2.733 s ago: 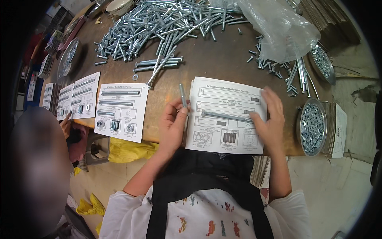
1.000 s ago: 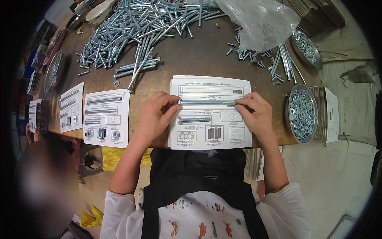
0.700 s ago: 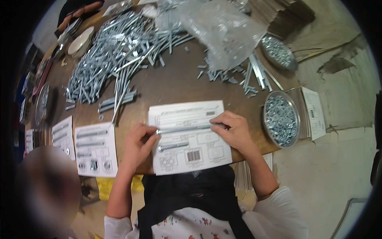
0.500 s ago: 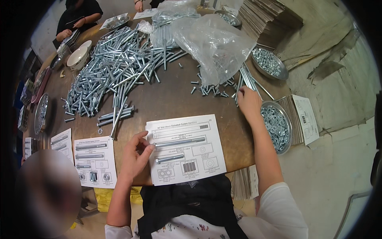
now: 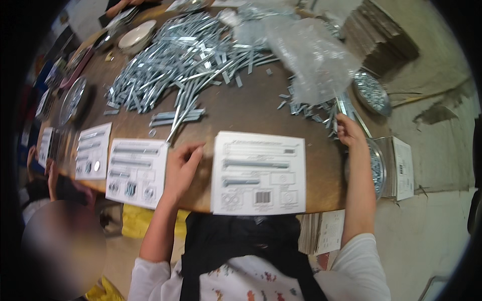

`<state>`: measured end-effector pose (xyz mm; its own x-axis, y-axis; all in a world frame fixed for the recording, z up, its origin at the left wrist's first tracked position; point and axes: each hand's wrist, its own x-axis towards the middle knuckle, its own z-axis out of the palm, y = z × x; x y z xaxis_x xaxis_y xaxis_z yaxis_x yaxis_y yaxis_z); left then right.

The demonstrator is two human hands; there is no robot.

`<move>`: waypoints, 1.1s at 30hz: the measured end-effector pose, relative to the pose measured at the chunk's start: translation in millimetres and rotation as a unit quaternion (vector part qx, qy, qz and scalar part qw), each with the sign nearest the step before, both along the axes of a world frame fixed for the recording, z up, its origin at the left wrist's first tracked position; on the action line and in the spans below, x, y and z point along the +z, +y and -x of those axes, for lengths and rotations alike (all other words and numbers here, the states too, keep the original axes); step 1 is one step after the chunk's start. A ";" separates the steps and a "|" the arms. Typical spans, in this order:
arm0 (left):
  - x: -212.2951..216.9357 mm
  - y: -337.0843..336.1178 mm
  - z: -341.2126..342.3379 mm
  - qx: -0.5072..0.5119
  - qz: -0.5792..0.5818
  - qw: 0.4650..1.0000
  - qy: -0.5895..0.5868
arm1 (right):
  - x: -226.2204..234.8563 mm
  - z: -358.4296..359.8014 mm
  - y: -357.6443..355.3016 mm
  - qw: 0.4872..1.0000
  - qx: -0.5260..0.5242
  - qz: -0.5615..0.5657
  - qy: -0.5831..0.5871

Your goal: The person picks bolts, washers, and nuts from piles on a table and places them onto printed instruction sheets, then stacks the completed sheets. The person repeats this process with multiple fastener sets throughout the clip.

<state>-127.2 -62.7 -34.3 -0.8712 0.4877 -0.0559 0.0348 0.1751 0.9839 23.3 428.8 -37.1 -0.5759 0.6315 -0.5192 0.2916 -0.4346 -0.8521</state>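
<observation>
A white printed card (image 5: pixel 296 170) lies in front of me, apparently on top of a stack, with a long silver bolt (image 5: pixel 256 164) and a shorter bolt (image 5: pixel 241 182) placed along its outlines. Left of the card, my left hand (image 5: pixel 183 165) hovers at the table's edge, fingers loosely stretched and nothing in them. My right hand (image 5: pixel 350 131) is at the far right, its fingers pinched on a bolt by a small bunch of long bolts (image 5: pixel 342 104); motion blur softens the detail. Beside its wrist stands a metal bowl of washers (image 5: pixel 375 168), partly covered by the forearm.
A big heap of bolts (image 5: pixel 175 65) fills the table's far left. Clear plastic bags (image 5: pixel 316 60) lie over shorter bolts. Another bowl of small hardware (image 5: pixel 371 93) is at right, near stacked cardboard (image 5: pixel 381 40). Filled cards (image 5: pixel 136 173) sit to my left, with other people's hands beyond.
The view has swung, shifting the table scene rightward. My left hand has come away from the card's left edge. My right hand remains at the long bolts, its fingers now pinched.
</observation>
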 end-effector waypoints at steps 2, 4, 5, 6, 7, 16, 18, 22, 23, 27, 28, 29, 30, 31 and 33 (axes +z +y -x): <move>-0.7 -4.7 4.3 0.022 -0.013 1.000 -0.005 | 20.0 -9.2 -63.7 0.987 0.068 -0.144 -0.018; 1.6 2.3 8.5 0.015 -0.015 1.000 -0.012 | 27.2 -14.0 -122.1 0.926 0.141 -0.351 -0.011; 5.8 4.8 9.4 0.003 -0.005 1.000 -0.014 | 26.1 -16.5 -142.2 0.886 0.185 -0.425 0.025; 5.4 6.9 11.3 -0.016 0.003 1.000 -0.014 | 37.2 -15.2 -165.0 0.858 0.239 -0.453 0.045; 9.0 12.5 9.0 -0.023 -0.021 0.999 -0.030 | 43.6 -11.9 -179.6 0.810 0.286 -0.508 0.061; 3.8 36.4 6.7 -0.107 0.055 0.991 0.053 | 47.7 29.9 -199.7 0.612 0.408 -0.657 0.165; 3.0 36.0 7.0 -0.115 0.058 0.990 0.052 | 41.3 30.7 -203.9 0.622 0.408 -0.650 0.154; 3.4 37.7 6.6 -0.129 0.079 0.983 0.101 | 32.9 27.4 -207.8 0.663 0.395 -0.623 0.129; 4.8 39.0 6.4 -0.129 0.089 0.981 0.113 | 31.8 26.2 -207.6 0.667 0.397 -0.617 0.128; 8.0 39.7 5.6 -0.132 0.121 0.973 0.144 | 32.0 25.0 -203.5 0.650 0.398 -0.635 0.128; 6.2 36.3 6.1 -0.132 0.113 0.974 0.146 | 34.8 26.3 -204.6 0.647 0.405 -0.631 0.134; 3.6 34.0 8.0 -0.133 0.109 0.974 0.147 | 38.7 26.9 -203.0 0.666 0.411 -0.606 0.139; 3.2 38.4 9.5 -0.132 0.084 0.982 0.107 | 42.2 25.5 -193.7 0.694 0.368 -0.606 0.128; 4.2 42.0 12.4 -0.129 0.062 0.987 0.067 | 43.6 27.6 -183.8 0.718 0.325 -0.603 0.122; 15.5 57.1 21.1 -0.136 0.063 0.985 0.082 | 38.5 36.9 -146.2 0.749 0.215 -0.624 0.056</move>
